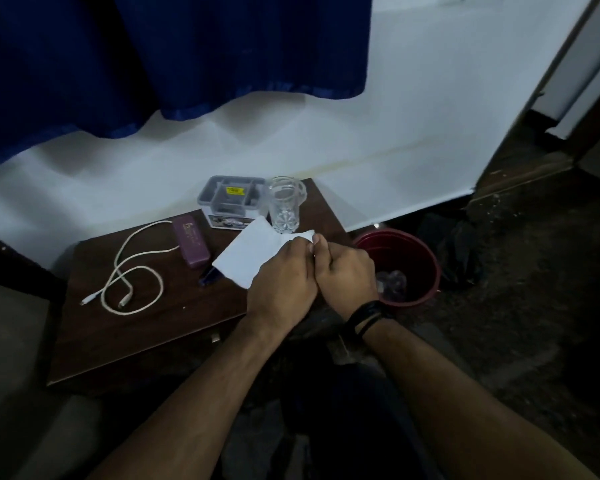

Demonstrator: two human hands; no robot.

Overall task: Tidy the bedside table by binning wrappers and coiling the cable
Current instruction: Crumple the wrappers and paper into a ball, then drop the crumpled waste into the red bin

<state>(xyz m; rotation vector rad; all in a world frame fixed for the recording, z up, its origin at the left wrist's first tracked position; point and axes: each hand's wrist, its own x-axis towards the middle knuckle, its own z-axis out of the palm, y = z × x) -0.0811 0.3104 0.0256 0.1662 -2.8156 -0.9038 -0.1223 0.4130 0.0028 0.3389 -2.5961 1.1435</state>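
Observation:
A white sheet of paper (248, 251) is held above the right side of the dark wooden bedside table (94, 344). My left hand (281, 275) and my right hand (349, 273) both pinch its near right edge, knuckles touching. A white cable (132, 271) lies in loose loops on the left part of the table, both plugs near its front. A red bin (426, 268) stands on the floor just right of the table, with clear crumpled wrappers (392, 282) inside.
A purple case (191, 242), a dark blue object (209, 276) partly under the paper, a grey organiser box (231, 199) and a clear glass (284, 209) stand on the table's back half. A blue curtain (153, 57) hangs above. A dark bag (454, 244) lies behind the bin.

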